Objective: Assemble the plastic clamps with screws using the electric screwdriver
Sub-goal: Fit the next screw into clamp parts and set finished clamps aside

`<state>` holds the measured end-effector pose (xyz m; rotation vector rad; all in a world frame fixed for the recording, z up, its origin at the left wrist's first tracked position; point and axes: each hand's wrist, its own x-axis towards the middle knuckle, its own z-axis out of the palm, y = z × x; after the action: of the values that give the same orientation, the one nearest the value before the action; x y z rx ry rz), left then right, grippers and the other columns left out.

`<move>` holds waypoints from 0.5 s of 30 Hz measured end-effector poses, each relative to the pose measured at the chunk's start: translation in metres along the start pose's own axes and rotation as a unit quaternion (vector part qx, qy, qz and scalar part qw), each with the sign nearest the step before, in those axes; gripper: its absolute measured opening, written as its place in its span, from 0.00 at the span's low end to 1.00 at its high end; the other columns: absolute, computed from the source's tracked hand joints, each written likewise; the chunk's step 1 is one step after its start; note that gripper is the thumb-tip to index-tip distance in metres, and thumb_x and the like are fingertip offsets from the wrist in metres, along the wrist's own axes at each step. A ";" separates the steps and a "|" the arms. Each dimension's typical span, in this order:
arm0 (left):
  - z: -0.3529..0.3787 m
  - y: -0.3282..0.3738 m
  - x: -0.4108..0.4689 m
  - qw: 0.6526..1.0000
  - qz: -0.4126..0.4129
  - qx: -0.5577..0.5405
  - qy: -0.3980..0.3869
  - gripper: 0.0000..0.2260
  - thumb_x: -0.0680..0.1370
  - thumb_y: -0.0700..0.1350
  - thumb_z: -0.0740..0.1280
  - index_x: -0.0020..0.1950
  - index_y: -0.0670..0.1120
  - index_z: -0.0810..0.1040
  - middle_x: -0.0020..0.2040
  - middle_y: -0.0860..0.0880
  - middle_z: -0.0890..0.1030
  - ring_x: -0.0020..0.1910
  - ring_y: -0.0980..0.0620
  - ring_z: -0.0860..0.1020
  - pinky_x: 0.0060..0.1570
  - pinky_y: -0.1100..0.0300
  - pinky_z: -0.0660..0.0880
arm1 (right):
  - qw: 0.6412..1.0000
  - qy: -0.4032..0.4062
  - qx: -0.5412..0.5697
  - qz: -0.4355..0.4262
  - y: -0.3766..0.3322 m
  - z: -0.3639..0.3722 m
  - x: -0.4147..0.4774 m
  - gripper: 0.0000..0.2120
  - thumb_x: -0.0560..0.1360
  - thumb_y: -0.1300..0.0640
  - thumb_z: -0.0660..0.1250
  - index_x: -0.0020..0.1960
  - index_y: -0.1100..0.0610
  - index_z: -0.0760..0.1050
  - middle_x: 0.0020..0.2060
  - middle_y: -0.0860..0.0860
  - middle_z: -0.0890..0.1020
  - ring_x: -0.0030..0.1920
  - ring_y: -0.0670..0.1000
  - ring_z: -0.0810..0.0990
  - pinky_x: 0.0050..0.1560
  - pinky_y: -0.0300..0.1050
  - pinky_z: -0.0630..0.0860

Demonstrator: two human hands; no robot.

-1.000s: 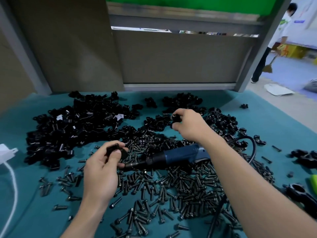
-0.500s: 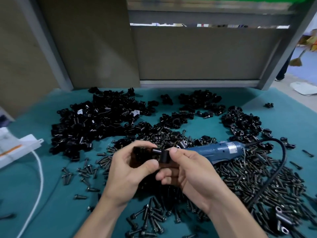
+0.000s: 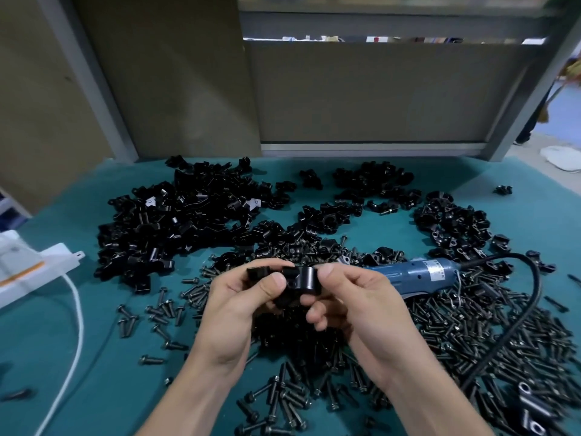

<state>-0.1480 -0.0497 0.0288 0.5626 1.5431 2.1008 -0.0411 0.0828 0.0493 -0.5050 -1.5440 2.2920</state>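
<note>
Clamp pieces: you hold two black plastic clamp pieces (image 3: 300, 280) butted together in mid-air, above the screws (image 3: 471, 325), probably so you can line up their holes before fastening (whether a screw is already seated is too dark to tell).
Left hand: your left hand (image 3: 232, 309) is closed on the left piece, with the thumb pressed on its front and the fingers curled behind.
Right hand: your right hand (image 3: 355, 306) pinches the rounded right piece between thumb and forefinger, and the lower fingers curl underneath.
Electric screwdriver: the blue electric screwdriver (image 3: 418, 276) lies untouched on the screws just behind your right hand, seemingly parked within easy reach. Its cord (image 3: 534, 297) loops off to the right.
Spare clamps: the clamp heap (image 3: 176, 221) sits farther back on the teal mat (image 3: 63, 357), well apart from your hands.
</note>
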 end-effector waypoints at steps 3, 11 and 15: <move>-0.001 0.000 0.001 0.998 0.030 0.037 0.027 0.07 0.70 0.46 0.79 0.48 0.51 0.89 0.45 0.46 0.88 0.42 0.53 0.84 0.39 0.64 0.78 | 0.987 0.046 -0.130 -0.083 0.004 0.001 -0.002 0.12 0.72 0.61 0.79 0.52 0.48 0.86 0.43 0.54 0.88 0.37 0.52 0.86 0.37 0.41 0.82; -0.006 -0.001 -0.001 0.993 0.070 0.088 -0.026 0.04 0.68 0.47 0.76 0.39 0.48 0.85 0.33 0.46 0.82 0.32 0.51 0.79 0.33 0.61 0.76 | 0.941 0.068 -0.291 -0.159 0.001 -0.004 -0.002 0.18 0.70 0.60 0.81 0.51 0.39 0.86 0.47 0.39 0.87 0.50 0.42 0.84 0.52 0.36 0.79; -0.005 -0.001 -0.006 0.988 0.031 0.083 -0.124 0.04 0.65 0.45 0.74 0.34 0.47 0.81 0.27 0.49 0.72 0.24 0.53 0.69 0.25 0.63 0.67 | 0.962 -0.081 -0.234 -0.112 -0.012 -0.003 0.004 0.19 0.69 0.65 0.80 0.53 0.44 0.87 0.48 0.48 0.88 0.51 0.50 0.86 0.55 0.46 0.83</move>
<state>-0.1456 -0.0569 0.0266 0.9046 1.5801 1.8729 -0.0427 0.0914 0.0588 -0.2376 -2.1187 1.8342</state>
